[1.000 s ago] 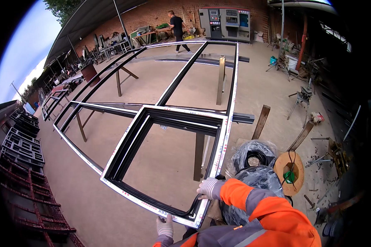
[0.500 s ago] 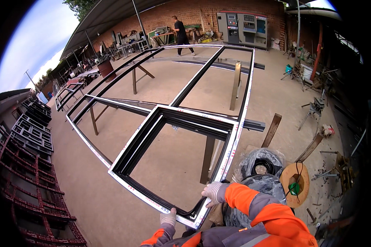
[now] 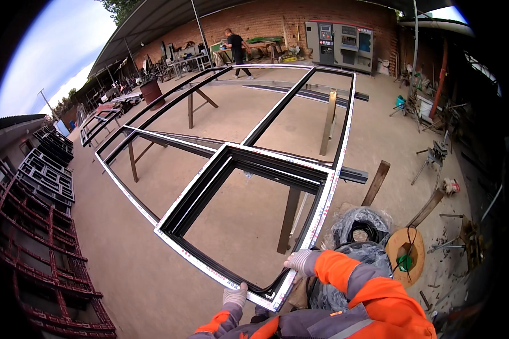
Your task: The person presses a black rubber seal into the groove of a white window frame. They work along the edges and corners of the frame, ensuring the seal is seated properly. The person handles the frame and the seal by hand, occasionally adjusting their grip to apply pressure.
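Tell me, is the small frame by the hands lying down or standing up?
Lying down: the small frame spreads out below us, floor showing through, with the left hand and right hand at its near edges.

The frame [image 3: 199, 194] looks smooth metal, the wrapping [image 3: 369, 255] glossy plastic, the wall [image 3: 260, 24] rough brick.

Red-brick wall [image 3: 268, 24], tan concrete floor [image 3: 124, 243], grey machine cabinet [image 3: 340, 47], sloping roof [image 3: 155, 25], cloudy blue sky [image 3: 51, 53]

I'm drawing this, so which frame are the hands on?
The small four-sided frame in front: left hand on its near edge, right hand on its right edge. The large frame stretches away beyond it; dark red frames are off left.
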`<state>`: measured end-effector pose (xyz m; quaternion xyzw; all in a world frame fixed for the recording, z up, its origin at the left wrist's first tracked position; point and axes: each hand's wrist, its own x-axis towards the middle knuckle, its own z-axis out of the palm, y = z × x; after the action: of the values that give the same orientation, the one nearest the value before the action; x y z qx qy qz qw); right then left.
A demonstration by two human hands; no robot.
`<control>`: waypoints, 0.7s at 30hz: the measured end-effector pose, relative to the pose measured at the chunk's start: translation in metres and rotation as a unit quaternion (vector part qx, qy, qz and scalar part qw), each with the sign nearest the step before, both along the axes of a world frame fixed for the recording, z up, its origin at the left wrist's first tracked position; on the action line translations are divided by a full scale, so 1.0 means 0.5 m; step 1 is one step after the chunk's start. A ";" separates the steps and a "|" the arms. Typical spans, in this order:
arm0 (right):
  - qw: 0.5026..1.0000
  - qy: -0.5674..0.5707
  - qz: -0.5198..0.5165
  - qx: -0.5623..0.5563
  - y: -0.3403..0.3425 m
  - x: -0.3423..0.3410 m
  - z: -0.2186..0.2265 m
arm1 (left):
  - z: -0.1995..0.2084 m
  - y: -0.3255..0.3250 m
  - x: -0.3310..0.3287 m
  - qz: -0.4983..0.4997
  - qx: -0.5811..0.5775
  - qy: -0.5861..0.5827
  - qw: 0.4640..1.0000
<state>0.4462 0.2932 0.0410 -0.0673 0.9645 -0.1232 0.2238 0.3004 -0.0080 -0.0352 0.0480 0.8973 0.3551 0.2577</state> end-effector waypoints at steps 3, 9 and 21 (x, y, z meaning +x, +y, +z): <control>1.000 -0.012 -0.004 0.001 -0.018 -0.002 0.015 | -0.033 -0.011 -0.020 0.001 0.009 0.002 1.000; 0.999 -0.033 -0.031 -0.007 -0.063 -0.019 0.017 | -0.002 -0.025 -0.076 -0.027 0.015 -0.015 0.999; 0.992 -0.035 -0.118 -0.028 -0.195 -0.064 0.021 | 0.005 -0.063 -0.230 -0.090 -0.047 -0.046 0.994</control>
<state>0.4144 0.1956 0.0513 0.0452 0.9534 -0.1778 0.2394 0.1855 -0.0393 -0.0328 0.1004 0.8923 0.2898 0.3313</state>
